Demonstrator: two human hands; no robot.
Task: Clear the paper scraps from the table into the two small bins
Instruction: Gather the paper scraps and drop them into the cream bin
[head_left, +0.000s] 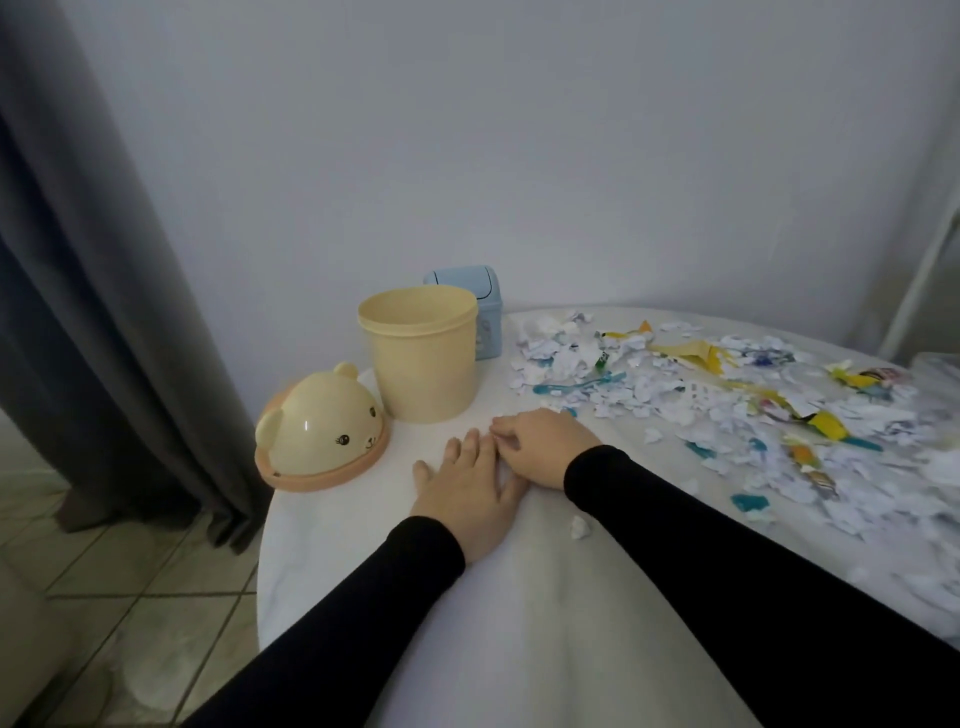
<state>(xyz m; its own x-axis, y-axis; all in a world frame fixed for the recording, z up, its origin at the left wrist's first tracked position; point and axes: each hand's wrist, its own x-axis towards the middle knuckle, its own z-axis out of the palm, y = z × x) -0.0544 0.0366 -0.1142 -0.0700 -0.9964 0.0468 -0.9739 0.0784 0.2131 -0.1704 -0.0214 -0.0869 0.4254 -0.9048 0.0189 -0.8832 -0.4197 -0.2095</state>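
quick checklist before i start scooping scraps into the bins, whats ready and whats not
1. Yellow bin open: ok. Its bear lid is off and lies on the table beside it.
2. Blue bin open: not ok. Its swing lid looks closed, and the bin stands behind the yellow one.
3. Scraps within reach: ok. The paper scraps lie spread to the right of the bins.
4. Left hand free: ok. It rests flat on the table.
5. Right hand free: cannot tell. Its fingers are curled, perhaps on a scrap.
6. Stray scrap near the right sleeve: not ok, still on the table.
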